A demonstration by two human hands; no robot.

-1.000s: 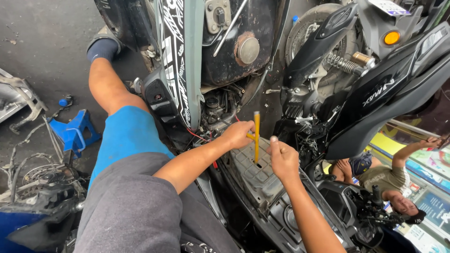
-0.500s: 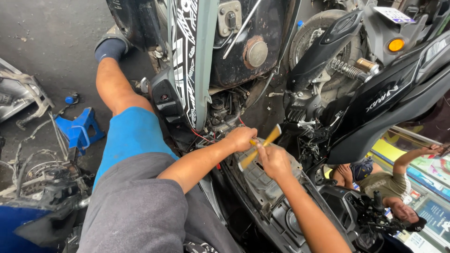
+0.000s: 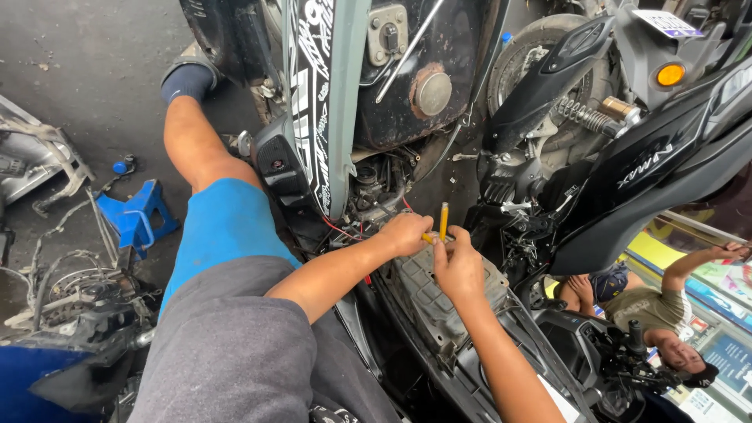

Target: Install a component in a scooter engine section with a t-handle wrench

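Gripping a yellow-handled screwdriver, both the left hand and right hand close around it, upright over the scooter's grey floor tray. Body panels are already off, wiring exposed; reassembly remains, judging by loose parts around.

Even daylight, soft shadows, sharp focus, wide-angle bending at edges.

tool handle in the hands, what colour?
Yellow: the tool handle sticks up between the left hand and right hand. Head view, the only one.
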